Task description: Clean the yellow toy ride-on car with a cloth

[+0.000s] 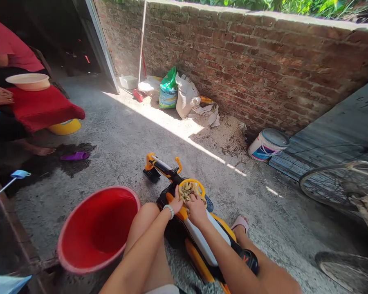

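Scraps [187, 190], greenish-tan and crumpled, are up against the yellow steering wheel [203, 189] of a ride-on toy digger [202, 243], between the person's two hands. The right hand [196, 207] grasps the scraps at their near side, its fingers bent into them. The left hand [177, 201], with a pale bracelet [169, 211] at the wrist, touches them from the left; its fingers are partly hidden, so I cannot tell whether it is clenched. What the scraps are made of is too small to make out.

The digger is yellow, white and black, and stands on the concrete floor [119, 151] between the person's legs. A large red tub [61, 241] stands just beside the left knee. A pink sandal [241, 222] is on the right foot.

Farther left, another person in a red top [18, 45] sits with a red cloth [46, 108] and a shallow bowl [29, 84] over the lap; a purple slipper [75, 156] lies on a wet patch near that person's foot. Along the brick wall [263, 69] are a green sack [168, 96], a pale sack [185, 96], a spread of grain [222, 136] and a lidded bucket [265, 147].
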A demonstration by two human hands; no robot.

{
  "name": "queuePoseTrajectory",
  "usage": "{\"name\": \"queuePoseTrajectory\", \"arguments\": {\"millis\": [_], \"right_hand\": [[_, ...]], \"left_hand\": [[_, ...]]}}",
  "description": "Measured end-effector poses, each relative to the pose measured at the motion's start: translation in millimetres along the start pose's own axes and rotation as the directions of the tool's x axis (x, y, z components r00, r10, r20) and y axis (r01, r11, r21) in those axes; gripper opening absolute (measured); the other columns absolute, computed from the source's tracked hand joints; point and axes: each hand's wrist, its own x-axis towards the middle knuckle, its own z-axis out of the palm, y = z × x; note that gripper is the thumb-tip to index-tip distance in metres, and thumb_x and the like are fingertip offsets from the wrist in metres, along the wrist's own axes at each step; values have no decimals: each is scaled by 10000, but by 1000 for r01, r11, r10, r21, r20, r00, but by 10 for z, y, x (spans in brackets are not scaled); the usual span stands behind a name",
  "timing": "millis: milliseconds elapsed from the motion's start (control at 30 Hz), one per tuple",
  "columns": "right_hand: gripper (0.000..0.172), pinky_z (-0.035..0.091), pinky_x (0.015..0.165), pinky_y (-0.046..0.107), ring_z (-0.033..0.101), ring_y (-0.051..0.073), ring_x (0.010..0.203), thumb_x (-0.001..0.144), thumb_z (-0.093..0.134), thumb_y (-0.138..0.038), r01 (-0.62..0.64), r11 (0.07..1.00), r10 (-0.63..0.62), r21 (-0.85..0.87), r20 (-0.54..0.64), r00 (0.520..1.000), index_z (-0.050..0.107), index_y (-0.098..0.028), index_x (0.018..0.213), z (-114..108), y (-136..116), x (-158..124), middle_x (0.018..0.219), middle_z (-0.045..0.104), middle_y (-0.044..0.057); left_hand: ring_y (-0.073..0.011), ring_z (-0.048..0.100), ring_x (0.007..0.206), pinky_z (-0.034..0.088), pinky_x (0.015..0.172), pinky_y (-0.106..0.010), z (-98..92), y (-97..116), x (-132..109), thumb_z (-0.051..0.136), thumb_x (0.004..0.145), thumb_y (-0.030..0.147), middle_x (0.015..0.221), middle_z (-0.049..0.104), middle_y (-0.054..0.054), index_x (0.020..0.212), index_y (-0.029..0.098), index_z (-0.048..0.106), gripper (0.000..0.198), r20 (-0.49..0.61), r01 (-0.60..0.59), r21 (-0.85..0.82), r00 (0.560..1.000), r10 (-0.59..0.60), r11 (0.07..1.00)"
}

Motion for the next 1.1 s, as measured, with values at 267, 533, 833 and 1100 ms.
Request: {"name": "queuePoseTrajectory", "arguments": {"millis": [267, 533, 833, 1100], "right_hand": [[412, 483, 1075, 409, 536, 301, 1279, 933, 633, -262, -74, 996, 74, 41, -4, 997, 745, -284, 1329, -66, 386, -419, 1419, 626, 116], [578, 392, 1170, 412, 488, 288, 1399, 943, 607, -239, 5, 994, 18, 109, -207, 978, 613, -247, 1521, -499, 616, 460, 1574, 518, 136], [575, 496, 1048, 431, 606, 296, 1197, 895, 540, -291, -156, 866, 320, 475, -288, 903, 665, -223, 1451, 479, 951, 522, 1291, 626, 141], [465, 496, 1090, 518, 615, 311, 1184, 853, 572, -433, 38, 595, 489, 803, -399, 776, 706, -187, 1224, 1313, 537, -284, 1220, 706, 138]], "left_hand": [[-255, 425, 1566, 267, 1324, -400, 0, 52, -51, 478, 987, 182, 1682, 443, -178, 1729, 145, -29, 900, 4, 63, 105, 998, -64, 992], [-315, 484, 1523, 316, 1297, -427, 57, 8, -39, 571, 974, 254, 1668, 441, -225, 1725, 144, 69, 910, -39, 100, 116, 995, -96, 988], [-349, 483, 1519, 277, 1313, -464, 11, 28, 8, 590, 947, 228, 1667, 425, -255, 1714, 107, 151, 892, -37, 105, 46, 994, -103, 993], [-302, 488, 1522, 296, 1312, -440, 41, 39, -1, 575, 928, 174, 1604, 525, -232, 1712, 109, 136, 901, -104, 66, 75, 993, -58, 995]]}}
